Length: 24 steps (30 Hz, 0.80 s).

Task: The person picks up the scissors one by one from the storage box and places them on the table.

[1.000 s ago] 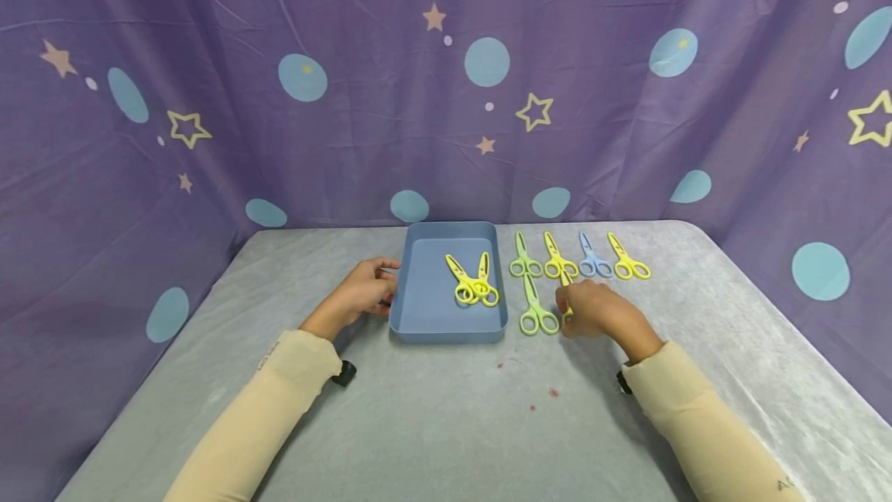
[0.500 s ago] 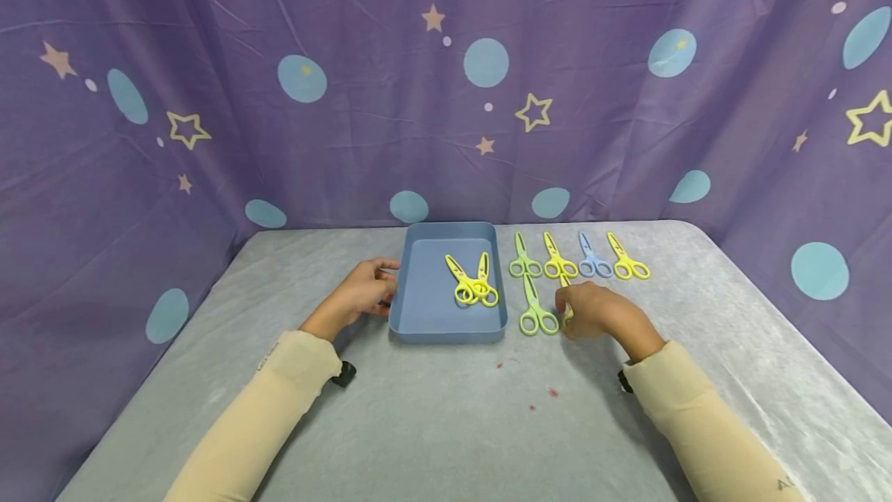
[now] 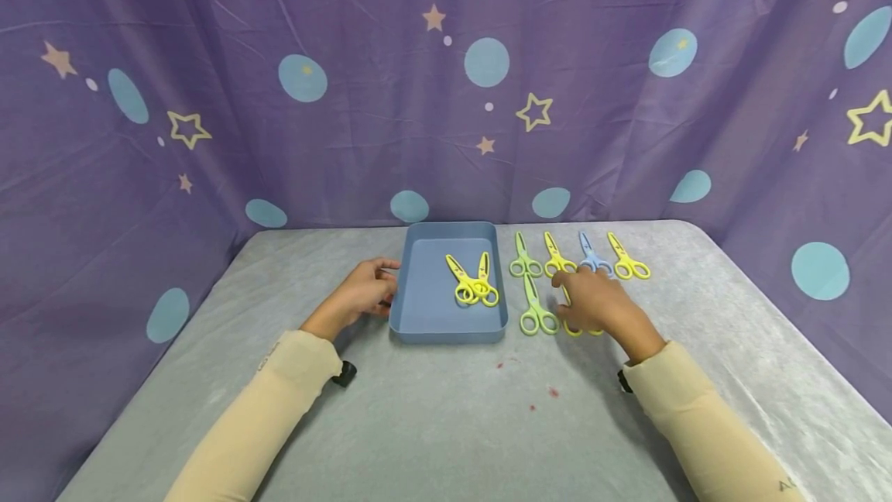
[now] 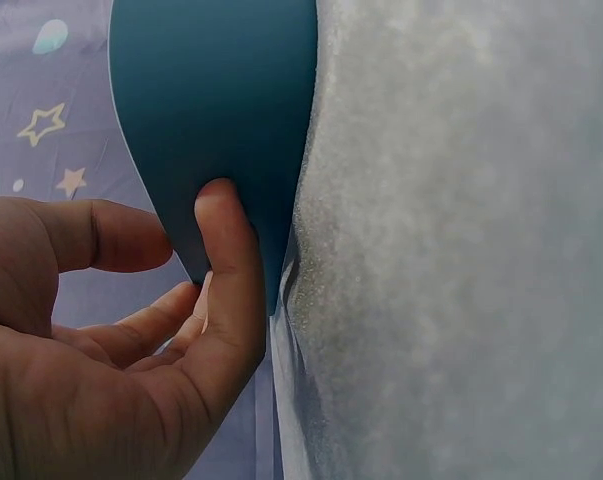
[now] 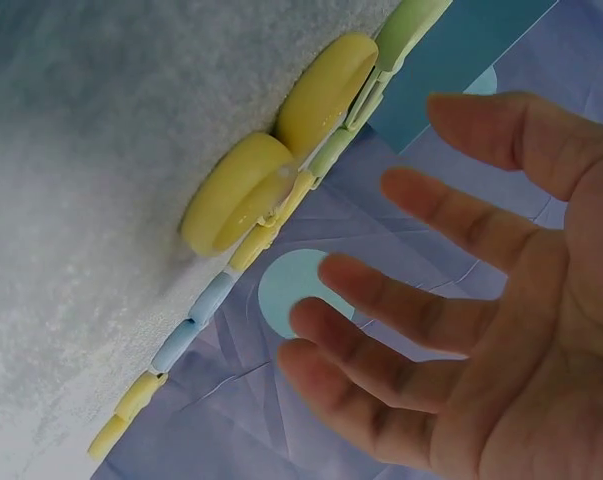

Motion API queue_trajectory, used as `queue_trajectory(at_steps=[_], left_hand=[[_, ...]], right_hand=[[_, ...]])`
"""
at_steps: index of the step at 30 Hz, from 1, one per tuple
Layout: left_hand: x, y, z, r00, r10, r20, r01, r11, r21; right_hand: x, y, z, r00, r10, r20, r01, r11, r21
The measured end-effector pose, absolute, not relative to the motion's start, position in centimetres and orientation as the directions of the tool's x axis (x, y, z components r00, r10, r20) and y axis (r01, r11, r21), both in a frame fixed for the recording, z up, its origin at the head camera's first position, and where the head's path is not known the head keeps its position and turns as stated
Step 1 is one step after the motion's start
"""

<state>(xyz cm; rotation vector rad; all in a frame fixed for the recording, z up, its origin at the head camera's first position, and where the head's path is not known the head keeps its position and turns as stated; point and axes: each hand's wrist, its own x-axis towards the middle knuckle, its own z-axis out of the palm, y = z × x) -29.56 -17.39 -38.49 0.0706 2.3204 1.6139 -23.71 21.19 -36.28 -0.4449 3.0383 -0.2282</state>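
Observation:
The blue tray [image 3: 418, 324] lies on the table with two yellow pairs of scissors [image 3: 456, 269] inside, overlapping each other. At its left wall is my left hand [image 3: 362, 287]; in the left wrist view a fingertip rests on the outer face of the tray wall [image 4: 211, 90]. My right hand [image 3: 592, 300] hovers with spread, slightly bent fingers over another yellow pair of scissors [image 3: 573, 329], partly hidden beneath it. The right wrist view shows that pair's handle loops [image 5: 236, 195] flat on the table, apart from the fingers.
Beside the tray lie two green pairs of scissors [image 3: 539, 322], one behind the other. Along the back row are a yellow pair [image 3: 555, 258], a blue pair [image 3: 589, 256] and another yellow pair [image 3: 629, 262]. A purple curtain [image 3: 446, 161] hangs behind the table.
My right hand has let go of the yellow scissors and risen, its fingers spreading; the scissors' handle loops now show below it. The left hand and tray have stayed put.

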Motion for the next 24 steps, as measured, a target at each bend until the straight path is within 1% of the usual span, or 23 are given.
queue_trajectory(at_steps=[8,19,24], left_hand=[[-29.5,-17.4,-38.4,-0.951,0.216,-0.223,-0.135,0.359,0.924],[-29.5,-17.4,-38.5,-0.954,0.204,-0.221,-0.138,0.357,0.924],[-29.5,-17.4,-38.4,-0.953,0.204,-0.223,-0.139,0.362,0.922]], right_hand=[[-23.5,20.8,-36.4,-0.962,-0.254,0.100,-0.266,0.953,-0.143],[-23.9,19.1,-36.3,-0.947,-0.262,0.188,-0.285,0.953,-0.107],[-24.2,18.0,-36.0,-0.942,-0.263,0.208,-0.295,0.945,-0.138]])
